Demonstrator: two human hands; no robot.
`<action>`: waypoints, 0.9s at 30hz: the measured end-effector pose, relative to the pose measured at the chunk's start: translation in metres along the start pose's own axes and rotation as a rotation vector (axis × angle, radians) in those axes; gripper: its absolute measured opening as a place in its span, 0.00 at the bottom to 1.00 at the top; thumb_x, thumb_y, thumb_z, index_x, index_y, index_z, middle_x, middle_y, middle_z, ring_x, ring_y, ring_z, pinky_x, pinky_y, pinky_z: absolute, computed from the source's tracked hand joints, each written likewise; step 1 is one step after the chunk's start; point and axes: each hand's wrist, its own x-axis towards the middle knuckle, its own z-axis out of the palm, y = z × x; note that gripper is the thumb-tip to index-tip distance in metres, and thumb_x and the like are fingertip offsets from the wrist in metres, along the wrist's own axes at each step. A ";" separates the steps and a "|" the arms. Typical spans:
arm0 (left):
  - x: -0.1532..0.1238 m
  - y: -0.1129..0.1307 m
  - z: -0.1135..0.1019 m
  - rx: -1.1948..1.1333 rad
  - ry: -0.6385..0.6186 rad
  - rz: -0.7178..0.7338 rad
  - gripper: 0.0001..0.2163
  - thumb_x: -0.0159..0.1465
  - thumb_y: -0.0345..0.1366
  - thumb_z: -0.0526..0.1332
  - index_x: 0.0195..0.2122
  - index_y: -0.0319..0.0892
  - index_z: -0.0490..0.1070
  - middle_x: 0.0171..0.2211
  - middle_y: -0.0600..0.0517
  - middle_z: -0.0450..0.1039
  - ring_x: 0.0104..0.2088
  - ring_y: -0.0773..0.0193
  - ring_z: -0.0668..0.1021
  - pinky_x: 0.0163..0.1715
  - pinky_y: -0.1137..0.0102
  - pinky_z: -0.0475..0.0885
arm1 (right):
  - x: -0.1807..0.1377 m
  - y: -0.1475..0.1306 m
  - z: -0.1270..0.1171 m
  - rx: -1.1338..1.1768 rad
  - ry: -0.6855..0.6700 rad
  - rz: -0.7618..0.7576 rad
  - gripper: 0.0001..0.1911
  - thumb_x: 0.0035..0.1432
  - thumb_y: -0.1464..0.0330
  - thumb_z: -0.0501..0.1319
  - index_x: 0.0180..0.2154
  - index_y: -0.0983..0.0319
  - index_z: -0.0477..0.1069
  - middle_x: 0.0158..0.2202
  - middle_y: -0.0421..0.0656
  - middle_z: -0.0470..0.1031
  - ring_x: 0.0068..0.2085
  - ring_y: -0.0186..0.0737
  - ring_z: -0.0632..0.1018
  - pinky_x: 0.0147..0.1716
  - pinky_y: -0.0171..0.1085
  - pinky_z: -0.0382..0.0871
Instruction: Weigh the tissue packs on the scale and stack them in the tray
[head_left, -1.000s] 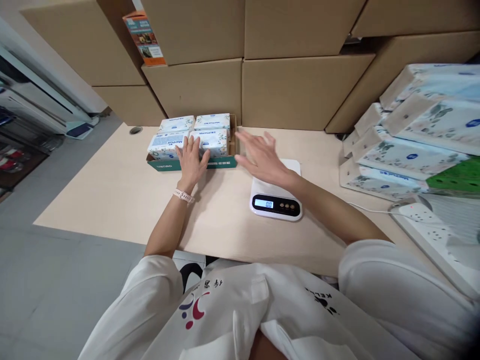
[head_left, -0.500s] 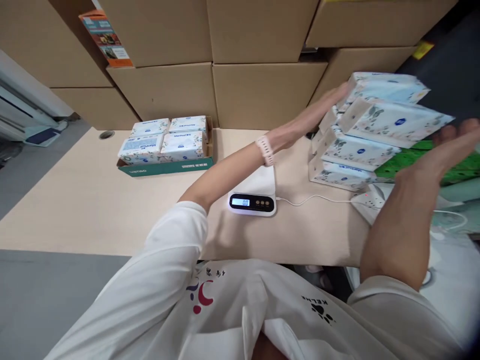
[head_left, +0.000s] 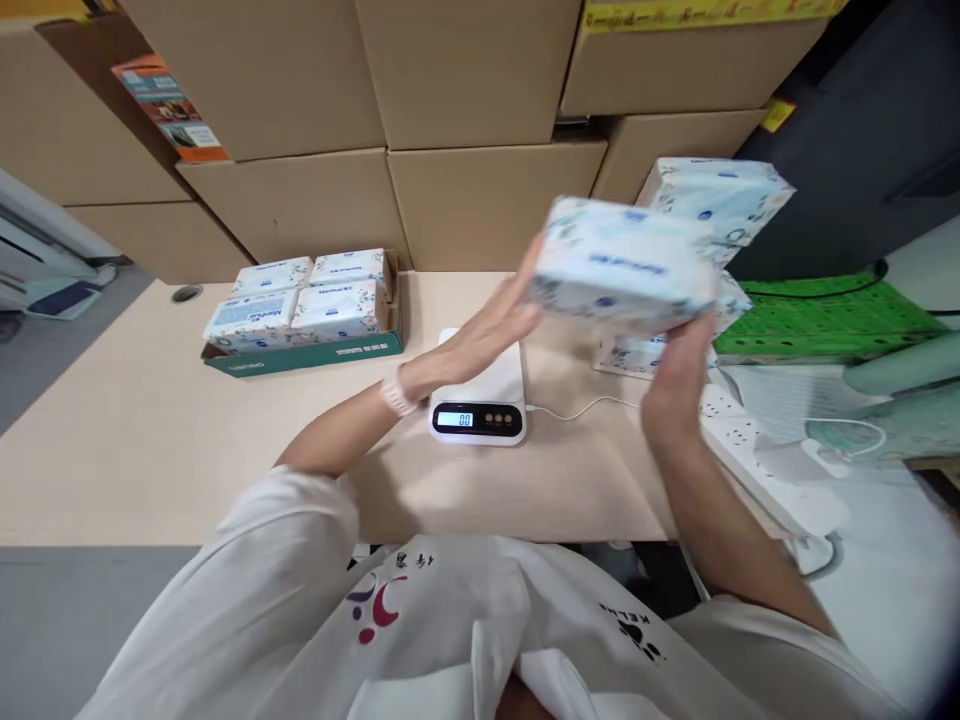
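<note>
A white flowered tissue pack [head_left: 622,265] is held in the air between my two hands, slightly blurred by motion. My left hand [head_left: 495,325] presses its left end with fingers stretched along it, and my right hand [head_left: 679,375] grips its lower right corner. Below my left hand lies a white digital scale [head_left: 480,420] with a lit display reading 0.0. Behind the held pack stands a stack of similar tissue packs [head_left: 724,195], partly hidden. To the left, several packs [head_left: 337,308] sit in a green shallow carton [head_left: 307,358].
Large cardboard boxes [head_left: 495,200] are stacked along the back of the light wooden table [head_left: 150,420]. A white cable [head_left: 577,410] runs right from the scale. At the right are a power strip [head_left: 757,455] and a green perforated crate [head_left: 832,320].
One tissue pack has come off the right stack and moved left and toward me between my hands. My view has shifted a little to the right.
</note>
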 end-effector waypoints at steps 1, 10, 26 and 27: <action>-0.027 0.004 -0.012 0.010 0.015 -0.061 0.44 0.73 0.72 0.54 0.83 0.55 0.54 0.87 0.58 0.37 0.86 0.44 0.36 0.86 0.55 0.32 | -0.015 -0.009 0.015 0.055 -0.062 0.013 0.47 0.75 0.36 0.39 0.84 0.46 0.29 0.87 0.43 0.39 0.87 0.59 0.45 0.85 0.68 0.38; -0.148 -0.026 -0.025 0.056 0.114 -0.378 0.44 0.75 0.69 0.53 0.86 0.59 0.40 0.87 0.54 0.38 0.87 0.46 0.35 0.86 0.49 0.30 | -0.057 -0.016 0.086 0.102 -0.453 0.188 0.49 0.74 0.35 0.45 0.85 0.48 0.39 0.78 0.51 0.68 0.77 0.60 0.69 0.79 0.72 0.55; -0.168 -0.067 -0.051 -0.474 0.739 -0.705 0.31 0.73 0.56 0.60 0.69 0.40 0.71 0.72 0.37 0.75 0.73 0.48 0.77 0.80 0.52 0.64 | -0.052 0.024 0.068 0.130 0.077 0.202 0.41 0.72 0.36 0.48 0.76 0.47 0.62 0.71 0.53 0.74 0.60 0.63 0.85 0.67 0.71 0.72; -0.167 -0.068 -0.052 -0.502 0.769 -0.706 0.28 0.72 0.53 0.62 0.65 0.39 0.73 0.69 0.36 0.79 0.70 0.49 0.80 0.79 0.53 0.66 | -0.052 0.024 0.068 0.152 0.099 0.195 0.40 0.73 0.37 0.49 0.75 0.48 0.64 0.70 0.52 0.76 0.57 0.61 0.86 0.65 0.70 0.73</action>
